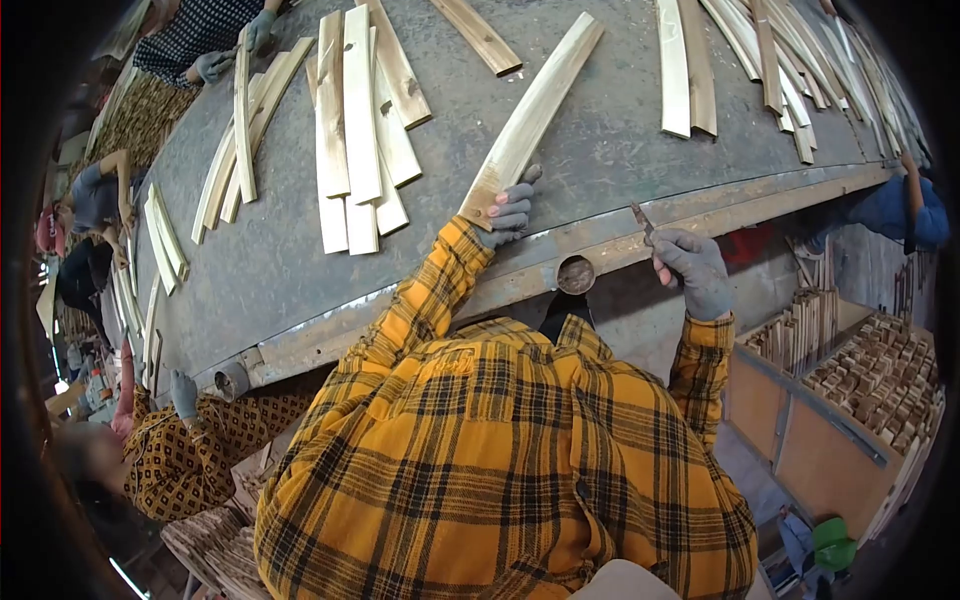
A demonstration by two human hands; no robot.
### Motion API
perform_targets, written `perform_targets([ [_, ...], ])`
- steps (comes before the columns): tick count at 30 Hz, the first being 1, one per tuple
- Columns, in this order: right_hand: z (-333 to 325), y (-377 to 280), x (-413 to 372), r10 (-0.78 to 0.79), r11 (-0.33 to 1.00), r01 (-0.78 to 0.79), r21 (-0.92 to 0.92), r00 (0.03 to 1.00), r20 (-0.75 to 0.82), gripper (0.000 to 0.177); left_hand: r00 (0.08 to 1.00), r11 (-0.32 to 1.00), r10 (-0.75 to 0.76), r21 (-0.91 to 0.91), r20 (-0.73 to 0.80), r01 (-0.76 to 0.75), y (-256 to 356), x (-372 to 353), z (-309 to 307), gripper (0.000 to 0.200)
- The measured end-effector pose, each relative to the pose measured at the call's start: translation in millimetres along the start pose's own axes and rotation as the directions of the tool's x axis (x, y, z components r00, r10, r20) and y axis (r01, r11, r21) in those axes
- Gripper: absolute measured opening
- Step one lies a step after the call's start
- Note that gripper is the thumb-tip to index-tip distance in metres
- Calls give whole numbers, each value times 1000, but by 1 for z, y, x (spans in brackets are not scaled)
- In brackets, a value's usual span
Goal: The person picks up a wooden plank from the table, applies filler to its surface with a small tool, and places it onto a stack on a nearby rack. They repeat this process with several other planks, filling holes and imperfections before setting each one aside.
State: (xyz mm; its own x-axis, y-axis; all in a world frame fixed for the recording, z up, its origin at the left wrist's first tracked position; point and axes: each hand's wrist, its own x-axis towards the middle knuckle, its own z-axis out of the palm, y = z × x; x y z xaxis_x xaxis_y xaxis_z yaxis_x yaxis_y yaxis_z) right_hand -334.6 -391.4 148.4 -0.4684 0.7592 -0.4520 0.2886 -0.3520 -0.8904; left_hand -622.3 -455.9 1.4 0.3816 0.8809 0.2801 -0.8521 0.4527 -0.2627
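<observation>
My left hand (512, 208), in a grey glove, is closed around the near end of a pale wooden slat (535, 115). The slat slants up and away over the dark tabletop (590, 150), and its held end has a brown stain. My right hand (693, 268), gloved with some bare fingertips showing, grips a small knife (642, 222) with a dark, worn blade pointing up and left. The knife is just past the table edge, apart from the slat. Between my hands, a round metal cup (575, 273) with brownish contents sits at the edge.
Piles of slats (362, 130) lie left of centre, with more slats (675, 70) at the right. Co-workers stand around the table, one with gloved hands (214, 67) on slats at the upper left. A crate (780, 400) of stacked wood pieces stands at my right.
</observation>
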Motion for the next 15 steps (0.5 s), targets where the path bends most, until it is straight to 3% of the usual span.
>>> perform_targets([
  [3,7,4,6,13,1000,-13,0,999,34,16,996,991,-14,136,88,2,7,5,-10,35],
  [7,23,-1,-1,34,999,-33,-13,997,67,15,977,989,-25,147,213,-7,16,11,-23,36],
  [10,30,1,-4,61,998,-59,-26,994,88,14,998,996,8,86,63,-14,13,17,-23,41],
  [11,33,1,-6,79,997,-77,-33,993,91,14,975,987,-159,11,-154,162,25,8,-12,50],
  [14,42,-1,-12,113,993,-111,-41,992,60,15,879,904,203,429,-431,1,-22,30,45,53],
  [15,44,0,-16,102,994,-100,-45,993,55,15,899,916,169,400,-405,8,-16,28,25,60],
])
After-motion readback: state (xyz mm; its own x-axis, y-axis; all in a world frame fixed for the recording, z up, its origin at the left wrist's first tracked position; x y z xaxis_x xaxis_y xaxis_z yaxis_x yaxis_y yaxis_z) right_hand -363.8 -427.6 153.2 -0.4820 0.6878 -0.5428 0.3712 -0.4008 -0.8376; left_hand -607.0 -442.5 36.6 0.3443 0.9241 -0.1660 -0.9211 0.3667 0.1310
